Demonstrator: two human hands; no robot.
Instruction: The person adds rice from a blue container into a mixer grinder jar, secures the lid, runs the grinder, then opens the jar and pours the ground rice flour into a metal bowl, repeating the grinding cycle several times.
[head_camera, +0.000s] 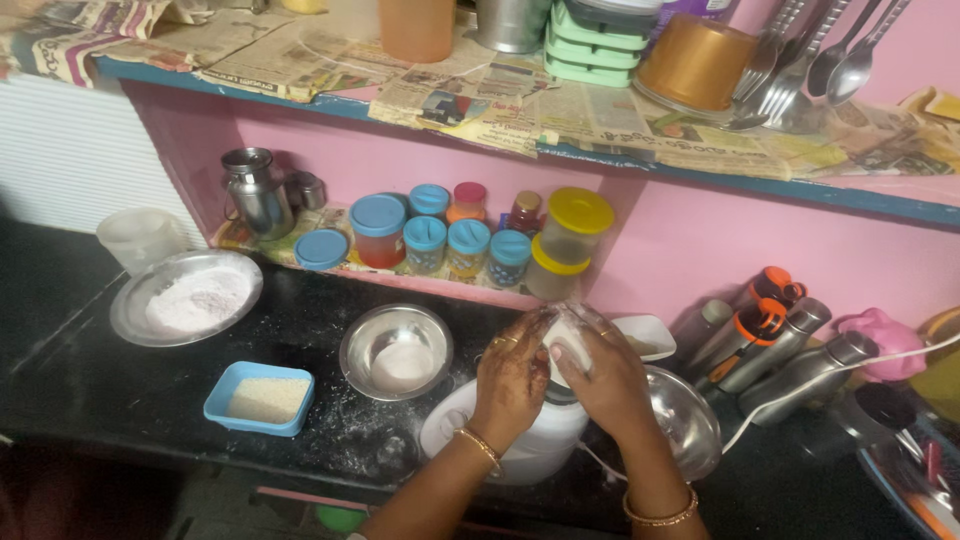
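Closest to the camera, the left hand (512, 378) and the right hand (603, 378) were both wrapped around the top of a white mixer grinder (520, 440) standing on the black counter (90, 390). The fingers were curled tight over the jar lid (570, 340), so both hands were closed on it. What was inside the jar could not be seen. The grinding job looked to be in the middle, with the lid held on and nothing poured out yet.

Just beside the right hand sat a shiny steel bowl (690, 425). A little further off, left of the mixer, a steel bowl with white powder (396, 352) waited, and a blue tray of pale grains (259, 398) lay near it. Further left was a steel plate of white flour (186, 297). These looked ready but not yet mixed.

At the back, spice jars with blue lids (440, 240) stood on the pink shelf (700, 240).
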